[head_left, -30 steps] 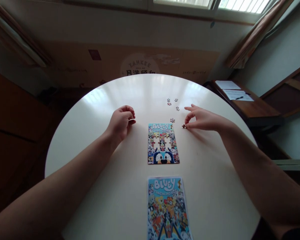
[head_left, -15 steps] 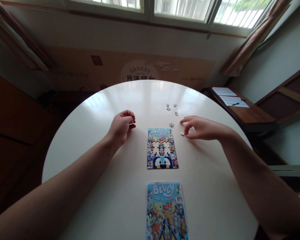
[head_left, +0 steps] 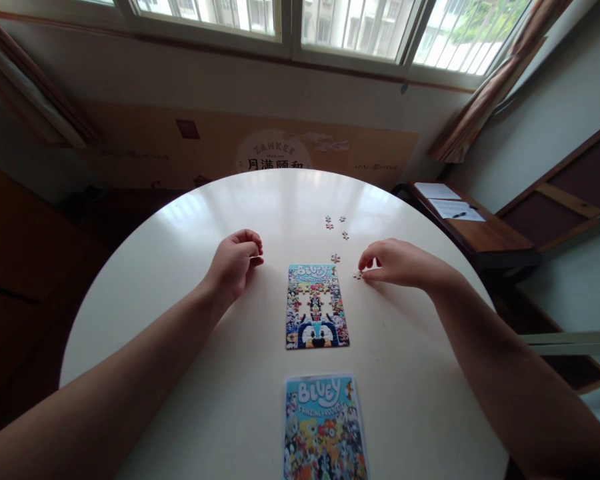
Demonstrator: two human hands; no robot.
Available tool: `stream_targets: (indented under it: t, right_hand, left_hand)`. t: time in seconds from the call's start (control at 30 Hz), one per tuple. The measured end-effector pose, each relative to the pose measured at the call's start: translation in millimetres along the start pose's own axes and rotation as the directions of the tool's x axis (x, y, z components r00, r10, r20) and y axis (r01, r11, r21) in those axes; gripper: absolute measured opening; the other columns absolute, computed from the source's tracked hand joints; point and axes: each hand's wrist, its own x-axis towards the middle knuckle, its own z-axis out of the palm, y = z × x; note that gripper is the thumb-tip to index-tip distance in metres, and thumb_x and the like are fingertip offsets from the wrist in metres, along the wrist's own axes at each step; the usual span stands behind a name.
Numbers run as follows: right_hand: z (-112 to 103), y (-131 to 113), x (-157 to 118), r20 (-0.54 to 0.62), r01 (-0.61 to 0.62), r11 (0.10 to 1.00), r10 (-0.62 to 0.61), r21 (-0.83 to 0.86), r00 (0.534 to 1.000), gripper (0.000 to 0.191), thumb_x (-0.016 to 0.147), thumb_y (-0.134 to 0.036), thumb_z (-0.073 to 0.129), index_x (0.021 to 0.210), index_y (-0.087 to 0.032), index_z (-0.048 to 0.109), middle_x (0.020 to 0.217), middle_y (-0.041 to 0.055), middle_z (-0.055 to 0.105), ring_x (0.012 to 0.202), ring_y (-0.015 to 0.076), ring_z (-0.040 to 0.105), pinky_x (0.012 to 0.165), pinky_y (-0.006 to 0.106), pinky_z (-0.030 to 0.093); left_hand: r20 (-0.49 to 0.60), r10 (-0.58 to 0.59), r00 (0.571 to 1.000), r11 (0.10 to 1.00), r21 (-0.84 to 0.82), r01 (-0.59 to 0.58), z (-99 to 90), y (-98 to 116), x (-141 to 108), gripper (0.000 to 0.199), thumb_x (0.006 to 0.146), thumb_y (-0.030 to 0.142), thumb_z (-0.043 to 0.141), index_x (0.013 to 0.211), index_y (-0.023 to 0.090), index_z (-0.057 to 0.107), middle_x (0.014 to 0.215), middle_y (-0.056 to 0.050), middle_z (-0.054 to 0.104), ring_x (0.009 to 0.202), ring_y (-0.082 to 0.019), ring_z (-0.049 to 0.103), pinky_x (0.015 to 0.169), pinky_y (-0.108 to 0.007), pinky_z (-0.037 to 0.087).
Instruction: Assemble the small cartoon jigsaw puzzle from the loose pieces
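My right hand (head_left: 397,262) is at the right of the puzzle, thumb and fingertips closed on the edge of a small pale puzzle piece (head_left: 357,275) at the tabletop. My left hand (head_left: 236,260) rests on the table left of the puzzle, fingers curled in; the inside of its grip is hidden. Between the hands lies a colourful jigsaw puzzle (head_left: 316,339), mostly filled, with pale gaps around its middle. A loose puzzle piece (head_left: 335,258) sits by its top right corner. Farther back are several more loose pieces (head_left: 329,226).
Nearest me on the round white table (head_left: 180,413) lies a matching picture sheet (head_left: 324,427). A wooden side table (head_left: 500,233) at the right bears papers (head_left: 455,209) and a pen. A printed cardboard panel (head_left: 220,137) stands beyond the table under the window.
My right hand's fingers have drawn together on the puzzle piece, and the piece appears slightly turned. My left hand stays curled in its place. The whole view has shifted slightly.
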Motion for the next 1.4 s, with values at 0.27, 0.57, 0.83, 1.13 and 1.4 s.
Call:
stream_targets:
  t: [0.27, 0.57, 0.83, 1.13, 1.4]
  right_hand:
    - [1, -14, -2, 0.016, -0.023, 0.998, 0.024, -0.065, 1.000, 0.018, 0.084, -0.028, 0.062, 0.081, -0.026, 0.080, 0.087, 0.0031, 0.078, 0.077, 0.0212, 0.068, 0.066, 0.034, 0.048]
    - [4, -36, 2, 0.171, 0.005, 0.852, -0.112, 0.524, 0.979, 0.025, 0.085, -0.039, 0.068, 0.090, -0.017, 0.079, 0.083, 0.0063, 0.074, 0.074, 0.0171, 0.063, 0.065, 0.029, 0.047]
    - [25, -60, 5, 0.205, 0.018, 0.768, -0.194, 0.640, 0.959, 0.027, 0.085, -0.042, 0.071, 0.085, -0.016, 0.078, 0.072, 0.0030, 0.069, 0.067, 0.0133, 0.057, 0.062, 0.027, 0.043]
    - [40, -81, 2, 0.074, 0.183, 0.841, -0.255, 0.509, 0.964, 0.016, 0.088, -0.027, 0.064, 0.087, -0.019, 0.078, 0.078, 0.0027, 0.074, 0.071, 0.0145, 0.064, 0.067, 0.028, 0.045]
    - [49, -86, 4, 0.019, 0.255, 0.904, -0.278, 0.342, 0.960, 0.016, 0.087, -0.024, 0.061, 0.085, -0.022, 0.077, 0.081, 0.0019, 0.075, 0.077, 0.0156, 0.064, 0.072, 0.029, 0.044]
  left_hand:
    - [0.009, 0.009, 1.000, 1.000, 0.010, -0.009, -2.0, -2, 2, 0.015, 0.047, 0.008, 0.053, 0.059, 0.018, 0.055, 0.061, 0.000, 0.052, 0.059, -0.013, 0.045, 0.056, -0.025, 0.035]
    - [0.372, 0.165, 0.913, 0.862, 0.395, -0.317, 7.5, 4, -23, 0.016, 0.067, 0.013, 0.052, 0.070, 0.018, 0.066, 0.069, -0.001, 0.063, 0.065, -0.014, 0.054, 0.061, -0.028, 0.043]
    - [0.707, 0.060, 0.705, 0.605, 0.536, -0.589, 16.3, 14, -44, 0.022, 0.088, 0.034, 0.063, 0.079, 0.019, 0.075, 0.074, -0.003, 0.070, 0.068, -0.014, 0.060, 0.063, -0.028, 0.044]
    - [0.786, -0.131, 0.605, 0.533, 0.570, -0.625, 9.2, 18, -39, 0.015, 0.085, 0.028, 0.066, 0.086, 0.020, 0.079, 0.079, -0.002, 0.074, 0.072, -0.014, 0.064, 0.065, -0.027, 0.044]
    - [0.843, -0.189, 0.503, 0.439, 0.531, -0.725, 7.2, 14, -37, 0.018, 0.084, 0.022, 0.060, 0.083, 0.020, 0.078, 0.078, -0.003, 0.073, 0.071, -0.014, 0.061, 0.068, -0.028, 0.043]
